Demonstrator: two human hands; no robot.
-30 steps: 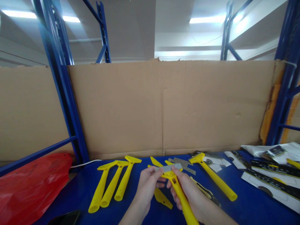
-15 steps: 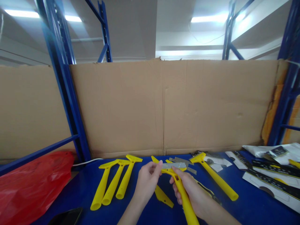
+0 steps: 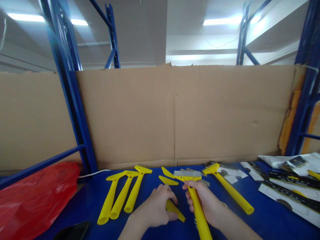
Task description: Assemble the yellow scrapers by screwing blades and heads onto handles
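My right hand (image 3: 205, 200) is wrapped round the handle of a yellow scraper (image 3: 200, 216), its head pointing away from me. A flat grey blade (image 3: 187, 173) rests along that head. My left hand (image 3: 157, 206) is low over the table, its thumb and curved fingers apart around the near end of a yellow clamp plate (image 3: 176, 211). Whether the fingers touch this plate I cannot tell. Beyond the left hand lie another yellow plate (image 3: 168, 180) and a further yellow plate (image 3: 167, 172). Loose blades (image 3: 206, 183) are partly hidden behind the scraper head.
Three yellow scrapers (image 3: 131, 195) lie at left on the blue table (image 3: 92, 200). One more scraper (image 3: 235, 190) lies at right, near printed packaging cards (image 3: 287, 198). A red plastic bag (image 3: 37, 196) and a dark phone (image 3: 71, 231) are at left. Cardboard (image 3: 175, 116) walls the back.
My left hand has left the blade and come down to the yellow plate nearest me. The blade stays on the scraper head. My right hand still grips the scraper.
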